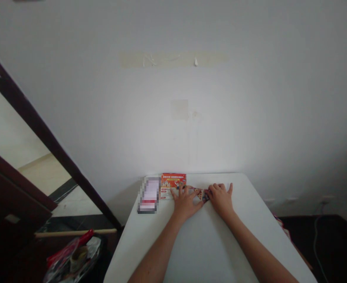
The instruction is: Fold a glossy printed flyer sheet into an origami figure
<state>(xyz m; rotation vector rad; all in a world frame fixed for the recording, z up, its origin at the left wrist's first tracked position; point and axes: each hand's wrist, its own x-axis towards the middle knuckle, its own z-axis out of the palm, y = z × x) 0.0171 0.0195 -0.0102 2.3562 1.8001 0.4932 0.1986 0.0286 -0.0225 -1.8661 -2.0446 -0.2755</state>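
My left hand [185, 202] lies on the white table with its fingers spread. Its fingertips overlap the lower right part of a red and white printed leaflet [169, 181]. Between my two hands is a small piece of colourful printed paper [203, 195], partly covered by fingers. At its right end, the curled fingers of my right hand [221, 199] grip it, with the little finger sticking out. Whether this piece joins the leaflet is hidden under my left hand.
A phone-like flat object [150, 194], pixelated, lies left of the leaflet. The white table [203, 243] stands against a wall [250, 98]. On the floor at left is a bin with a plastic bag [73, 259], near a wooden stick [76, 233]. A cable [315, 239] hangs at right.
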